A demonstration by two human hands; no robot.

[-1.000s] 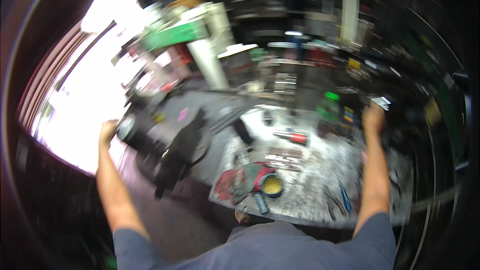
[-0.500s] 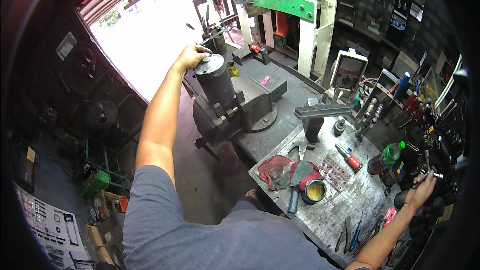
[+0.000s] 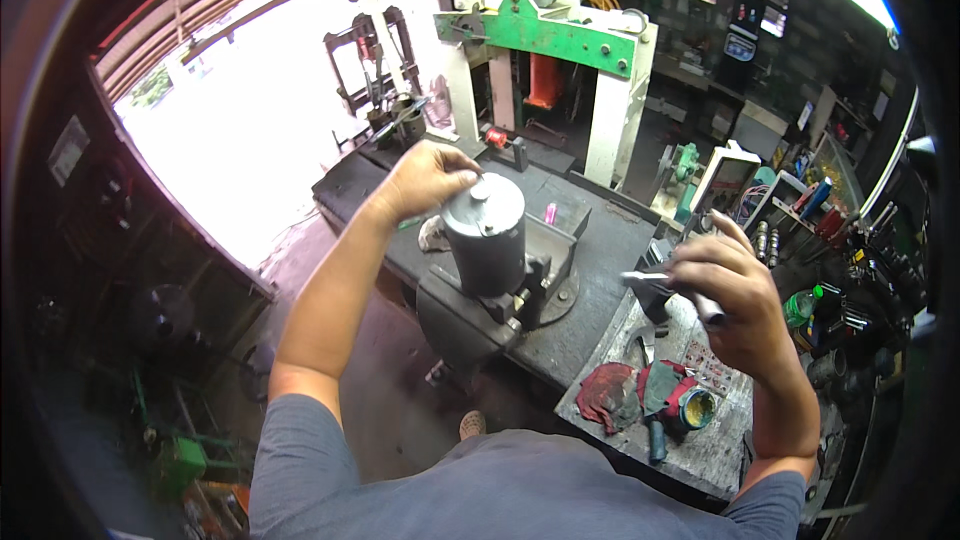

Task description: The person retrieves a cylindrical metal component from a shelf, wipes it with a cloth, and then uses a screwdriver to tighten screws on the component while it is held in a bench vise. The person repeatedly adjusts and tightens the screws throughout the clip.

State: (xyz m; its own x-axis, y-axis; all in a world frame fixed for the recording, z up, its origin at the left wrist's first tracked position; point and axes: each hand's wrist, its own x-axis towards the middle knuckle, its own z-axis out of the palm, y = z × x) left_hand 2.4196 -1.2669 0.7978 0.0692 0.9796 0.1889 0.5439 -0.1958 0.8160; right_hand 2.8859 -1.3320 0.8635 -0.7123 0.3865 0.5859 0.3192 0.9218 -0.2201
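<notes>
A dark metal cylinder (image 3: 487, 250) with a pale round lid stands upright in the jaws of a bench vise (image 3: 462, 315). My left hand (image 3: 425, 183) is on the lid's edge, thumb and fingers pinched together beside a small round knob (image 3: 481, 192); whatever they pinch is hidden. Raised over the side table, my right hand (image 3: 735, 285) is closed around a shiny socket wrench (image 3: 708, 310). One end of it sticks out toward the cylinder, and the hollow end points down at me.
A metal side table (image 3: 625, 445) carries red and green rags (image 3: 610, 395), a hammer and an open tin of yellow grease (image 3: 696, 407). A green and white press frame (image 3: 560, 35) stands behind the workbench (image 3: 600, 265). Tools crowd the right, beside a green-capped bottle (image 3: 803, 305).
My right hand has come up from the tools at the far right, bringing the socket wrench toward the cylinder. My left hand stays at the lid. The view has shifted.
</notes>
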